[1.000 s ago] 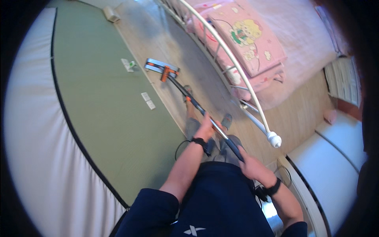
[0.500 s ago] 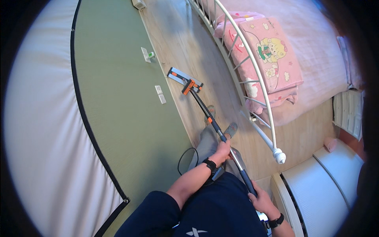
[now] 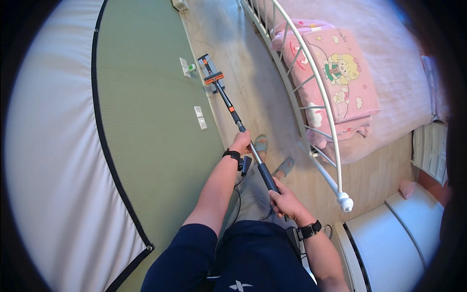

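A flat mop (image 3: 230, 108) with an orange and grey head stretches away from me across the wooden floor. Its head (image 3: 212, 77) lies flat against the foot of the green wall, lengthwise along it. Around the middle of the pole my left hand (image 3: 240, 142) is closed. Lower down, my right hand (image 3: 287, 200) grips the dark handle section near its end. Both wrists carry black bands with small devices. Below the pole, my feet in grey-green slippers (image 3: 261, 144) stand on the floor.
On the right stands a bed with a white metal frame (image 3: 325, 104), holding a pink cartoon-print cushion (image 3: 343, 73). White sockets (image 3: 200, 118) and a plug (image 3: 190, 68) sit on the left wall. A thin cable (image 3: 206, 43) runs near the mop head. A white cabinet (image 3: 384, 238) is at lower right.
The mop head has moved farther away and toward the wall, turning from crosswise to lengthwise along it. Both hands have moved forward and left with the pole.
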Demonstrator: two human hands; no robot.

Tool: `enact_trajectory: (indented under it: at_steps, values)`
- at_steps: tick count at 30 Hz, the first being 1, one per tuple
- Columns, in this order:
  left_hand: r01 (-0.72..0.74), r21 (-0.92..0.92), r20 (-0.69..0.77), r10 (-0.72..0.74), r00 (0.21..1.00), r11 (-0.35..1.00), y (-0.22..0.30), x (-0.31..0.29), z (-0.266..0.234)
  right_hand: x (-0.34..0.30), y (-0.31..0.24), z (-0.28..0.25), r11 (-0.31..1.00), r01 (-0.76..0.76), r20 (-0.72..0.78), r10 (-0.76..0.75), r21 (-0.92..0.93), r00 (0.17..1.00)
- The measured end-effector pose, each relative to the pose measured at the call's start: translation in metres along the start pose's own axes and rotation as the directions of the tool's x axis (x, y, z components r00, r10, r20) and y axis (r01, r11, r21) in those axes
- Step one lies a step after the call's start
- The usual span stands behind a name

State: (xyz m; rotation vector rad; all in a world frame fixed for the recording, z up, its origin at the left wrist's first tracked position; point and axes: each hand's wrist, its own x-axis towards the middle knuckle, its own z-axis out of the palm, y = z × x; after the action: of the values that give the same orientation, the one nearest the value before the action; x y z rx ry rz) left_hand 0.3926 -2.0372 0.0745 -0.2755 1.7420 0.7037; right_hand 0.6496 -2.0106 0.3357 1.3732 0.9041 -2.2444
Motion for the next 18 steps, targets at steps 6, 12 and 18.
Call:
enact_trajectory:
  at_steps: [6, 12, 18]
  values:
    - [0.179, -0.319, 0.258, -0.096, 0.961, 0.931, -0.098, -0.056, 0.062, -0.071, 0.066, -0.042, 0.994, -0.034, 0.01, 0.035, -0.103, 0.999]
    - [0.239, 0.229, 0.344, -0.308, 0.887, 0.944, -0.157, -0.153, 0.109, -0.19, 0.127, -0.051, 0.946, -0.274, -0.124, 0.297, 0.175, 0.947]
    - [-0.057, 0.154, 0.178, 0.029, 0.984, 0.986, -0.077, -0.122, 0.088, -0.142, 0.043, -0.042, 0.941, -0.254, -0.144, 0.289, 0.223, 0.946]
